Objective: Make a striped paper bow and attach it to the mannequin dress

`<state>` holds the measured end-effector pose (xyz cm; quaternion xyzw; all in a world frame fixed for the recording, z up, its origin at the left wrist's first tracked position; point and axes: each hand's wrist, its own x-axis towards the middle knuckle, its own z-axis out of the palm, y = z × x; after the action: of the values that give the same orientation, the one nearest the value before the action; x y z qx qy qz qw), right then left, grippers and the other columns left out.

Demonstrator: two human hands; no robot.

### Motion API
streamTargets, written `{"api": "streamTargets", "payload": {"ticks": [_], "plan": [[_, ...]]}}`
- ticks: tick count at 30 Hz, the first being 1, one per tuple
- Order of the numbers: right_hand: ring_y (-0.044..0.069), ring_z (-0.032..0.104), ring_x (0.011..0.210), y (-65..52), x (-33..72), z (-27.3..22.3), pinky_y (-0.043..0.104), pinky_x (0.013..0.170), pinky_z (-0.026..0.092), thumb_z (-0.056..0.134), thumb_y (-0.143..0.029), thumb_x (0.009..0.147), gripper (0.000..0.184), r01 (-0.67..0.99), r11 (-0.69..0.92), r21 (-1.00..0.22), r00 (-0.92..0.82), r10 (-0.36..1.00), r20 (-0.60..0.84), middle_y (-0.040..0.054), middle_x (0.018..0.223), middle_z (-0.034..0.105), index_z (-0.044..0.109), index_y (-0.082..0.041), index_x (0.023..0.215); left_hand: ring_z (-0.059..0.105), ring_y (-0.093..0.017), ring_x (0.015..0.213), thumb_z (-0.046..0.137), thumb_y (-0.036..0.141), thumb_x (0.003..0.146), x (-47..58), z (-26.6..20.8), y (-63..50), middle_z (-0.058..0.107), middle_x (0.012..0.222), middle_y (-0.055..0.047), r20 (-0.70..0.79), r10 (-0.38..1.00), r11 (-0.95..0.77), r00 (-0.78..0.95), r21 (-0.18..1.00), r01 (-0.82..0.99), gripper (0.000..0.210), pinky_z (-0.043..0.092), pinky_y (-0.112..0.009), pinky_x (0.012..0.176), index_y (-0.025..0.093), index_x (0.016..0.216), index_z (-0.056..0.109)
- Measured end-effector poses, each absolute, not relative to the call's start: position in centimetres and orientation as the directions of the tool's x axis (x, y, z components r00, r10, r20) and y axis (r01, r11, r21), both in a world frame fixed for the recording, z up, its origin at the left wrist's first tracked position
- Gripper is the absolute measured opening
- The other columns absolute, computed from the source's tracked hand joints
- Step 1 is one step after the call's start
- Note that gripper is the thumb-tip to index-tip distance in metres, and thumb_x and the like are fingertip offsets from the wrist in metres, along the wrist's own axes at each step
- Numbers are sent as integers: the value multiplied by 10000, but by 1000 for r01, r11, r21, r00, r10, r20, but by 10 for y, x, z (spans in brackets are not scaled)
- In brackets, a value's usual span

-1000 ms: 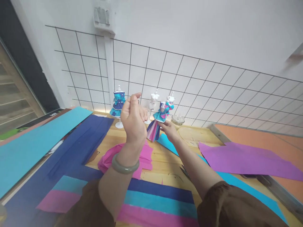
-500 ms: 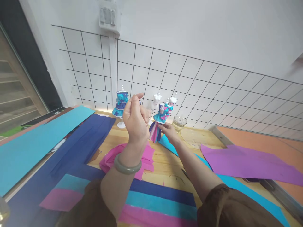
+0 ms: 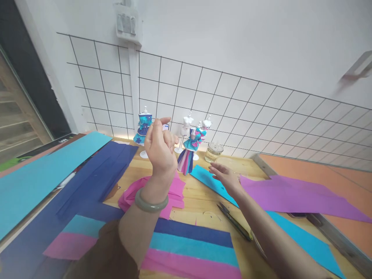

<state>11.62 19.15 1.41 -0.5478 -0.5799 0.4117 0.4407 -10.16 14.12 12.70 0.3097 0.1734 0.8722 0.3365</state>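
Observation:
My left hand is raised over the middle of the table, its fingers curled. Whatever they may hold is hidden behind the hand. To its right stands a small dress form in a layered dress of turquoise, navy and pink with a bow. My right hand is open and apart from that dress, over a turquoise paper strip. Behind the left hand, partly covered, is another mini form in a blue ruffled dress. Bare white mini dress forms stand at the back.
A glass jar stands near the wall grid. Black thread snips lie by my right forearm. Pink crumpled paper, navy sheets, a purple sheet and a three-colour strip are spread about.
My right hand has let go of the dress's skirt and drawn back to the right, uncovering the snips. My left hand keeps its curled pose. The view has shifted slightly.

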Motion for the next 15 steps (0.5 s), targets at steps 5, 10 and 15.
{"api": "streamTargets", "payload": {"ticks": [5,10,15], "plan": [[203,615,812,134,140,20,332,708,494,618,-461,702,494,257,29,-966,-41,999,19,101,954,633,542,-171,1094,216,-40,302,407,314,872,-94,125,138,197,347,99,443,691,-718,-572,514,-469,268,349,-201,445,165,759,598],[150,568,627,103,153,4,302,589,461,651,-424,681,435,170,119,-978,-29,993,116,45,801,596,550,-182,1028,216,-42,334,421,282,862,-80,121,137,209,383,91,509,675,-732,-533,547,-405,239,332,-192,435,167,739,590],[138,545,607,108,162,-26,306,599,450,623,-427,704,434,123,171,-978,54,982,178,29,798,557,537,-186,1055,296,-47,374,450,312,838,-53,109,128,336,430,71,573,792,-610,-210,747,-264,205,310,-189,428,179,800,602]]}}
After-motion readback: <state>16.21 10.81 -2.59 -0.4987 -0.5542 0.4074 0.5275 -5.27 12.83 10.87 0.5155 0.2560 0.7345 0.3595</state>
